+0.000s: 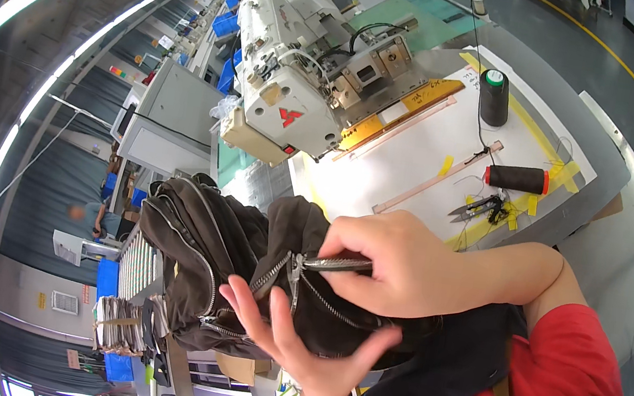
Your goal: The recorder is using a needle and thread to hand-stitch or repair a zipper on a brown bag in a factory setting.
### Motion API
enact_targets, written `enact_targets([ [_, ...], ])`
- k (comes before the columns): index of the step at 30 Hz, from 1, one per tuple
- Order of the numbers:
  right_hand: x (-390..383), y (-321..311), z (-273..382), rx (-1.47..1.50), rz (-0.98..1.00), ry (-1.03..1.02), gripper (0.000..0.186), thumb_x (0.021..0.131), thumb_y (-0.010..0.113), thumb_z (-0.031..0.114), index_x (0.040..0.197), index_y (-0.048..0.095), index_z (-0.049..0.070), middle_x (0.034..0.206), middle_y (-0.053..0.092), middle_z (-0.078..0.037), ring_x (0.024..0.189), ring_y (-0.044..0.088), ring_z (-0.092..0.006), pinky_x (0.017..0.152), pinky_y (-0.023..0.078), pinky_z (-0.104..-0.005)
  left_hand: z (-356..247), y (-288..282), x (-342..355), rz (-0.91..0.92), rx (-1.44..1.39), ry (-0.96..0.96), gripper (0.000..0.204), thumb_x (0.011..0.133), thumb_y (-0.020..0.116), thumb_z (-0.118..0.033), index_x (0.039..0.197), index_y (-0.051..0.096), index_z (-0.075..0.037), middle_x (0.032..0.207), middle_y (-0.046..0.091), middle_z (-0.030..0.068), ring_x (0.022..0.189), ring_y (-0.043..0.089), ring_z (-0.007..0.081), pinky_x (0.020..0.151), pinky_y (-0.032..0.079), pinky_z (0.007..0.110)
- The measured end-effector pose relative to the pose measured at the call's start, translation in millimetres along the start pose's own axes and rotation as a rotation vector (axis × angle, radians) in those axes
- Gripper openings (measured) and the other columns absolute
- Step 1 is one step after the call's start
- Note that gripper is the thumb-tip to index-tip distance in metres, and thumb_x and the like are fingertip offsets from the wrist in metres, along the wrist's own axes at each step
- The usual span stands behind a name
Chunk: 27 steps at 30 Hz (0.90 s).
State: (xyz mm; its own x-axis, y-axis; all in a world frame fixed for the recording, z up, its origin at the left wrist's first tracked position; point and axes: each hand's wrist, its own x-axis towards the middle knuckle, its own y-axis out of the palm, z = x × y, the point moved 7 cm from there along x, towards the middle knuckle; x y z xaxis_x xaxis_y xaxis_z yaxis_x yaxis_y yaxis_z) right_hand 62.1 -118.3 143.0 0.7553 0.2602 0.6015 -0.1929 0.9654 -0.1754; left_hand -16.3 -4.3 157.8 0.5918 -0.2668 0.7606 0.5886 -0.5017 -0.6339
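Note:
A dark brown jacket-like garment [200, 250] with metal zippers lies bunched in front of me. My right hand [405, 263] pinches a dark metal zipper pull [336, 264] at the garment's edge. My left hand [305, 342] supports the fabric from below, fingers spread under the zipper teeth [282, 270]. The far side of the garment droops over a stack at the left.
A white industrial sewing machine [282, 72] stands on the white table [418, 172]. Two dark thread spools [494, 97] [516, 178], thread snips [477, 208] and yellow tape marks lie there. Stacked fabric pieces [117, 320] sit lower left; another person [91, 219] is far left.

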Motion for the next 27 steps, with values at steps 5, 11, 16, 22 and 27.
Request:
enact_targets([
  [5, 15.2, 1.6, -12.4, 0.176, 0.237, 0.208, 0.014, 0.077, 0.061, 0.012, 0.079, 0.061, -0.001, 0.064, 0.059, -0.005, 0.056, 0.050, -0.0077, 0.050, 0.039, -0.0254, 43.3, -5.7, -0.8, -0.188, -0.234, -0.412, 0.054, 0.059, 0.043, 0.010, 0.112, 0.054, 0.008, 0.102, 0.061, 0.0176, 0.092, 0.060, 0.0225, 0.088, 0.044, 0.030],
  [11, 39.3, 14.3, -18.3, 0.304, 0.452, 0.368, 0.015, 0.074, 0.063, 0.016, 0.076, 0.065, 0.001, 0.060, 0.057, 0.001, 0.055, 0.046, -0.0045, 0.049, 0.034, -0.0229, 67.3, -16.1, 6.3, -0.106, -0.517, -0.643, 0.044, 0.060, 0.044, 0.004, 0.102, 0.058, 0.007, 0.090, 0.061, 0.0093, 0.080, 0.056, 0.0126, 0.076, 0.042, 0.022],
  [16, 44.9, 17.9, -11.9, 0.378, 0.493, 0.388, 0.011, 0.071, 0.064, 0.014, 0.073, 0.065, 0.003, 0.059, 0.055, 0.004, 0.054, 0.043, -0.0029, 0.050, 0.031, -0.0211, 70.9, -12.0, 7.3, 0.027, -0.746, -0.701, 0.045, 0.058, 0.041, 0.001, 0.101, 0.056, 0.007, 0.092, 0.063, 0.0125, 0.088, 0.057, 0.0156, 0.083, 0.040, 0.023],
  [22, 43.3, 22.6, -9.4, 0.489, 0.520, 0.402, 0.010, 0.070, 0.065, 0.012, 0.073, 0.065, 0.002, 0.066, 0.061, 0.000, 0.057, 0.050, -0.0052, 0.053, 0.036, -0.0204, 64.5, -15.4, 1.8, 0.108, -0.880, -0.756, 0.048, 0.058, 0.040, 0.000, 0.103, 0.055, 0.006, 0.097, 0.062, 0.0159, 0.090, 0.058, 0.0195, 0.088, 0.041, 0.026],
  [27, 38.0, 22.5, -10.4, 0.568, 0.520, 0.457, 0.009, 0.070, 0.064, 0.010, 0.075, 0.065, 0.003, 0.070, 0.063, -0.002, 0.061, 0.056, -0.0076, 0.059, 0.042, -0.0205, 65.6, -7.3, -6.9, 0.109, -1.082, -0.837, 0.050, 0.058, 0.040, -0.001, 0.106, 0.054, 0.006, 0.102, 0.060, 0.0150, 0.092, 0.057, 0.0202, 0.088, 0.043, 0.027],
])
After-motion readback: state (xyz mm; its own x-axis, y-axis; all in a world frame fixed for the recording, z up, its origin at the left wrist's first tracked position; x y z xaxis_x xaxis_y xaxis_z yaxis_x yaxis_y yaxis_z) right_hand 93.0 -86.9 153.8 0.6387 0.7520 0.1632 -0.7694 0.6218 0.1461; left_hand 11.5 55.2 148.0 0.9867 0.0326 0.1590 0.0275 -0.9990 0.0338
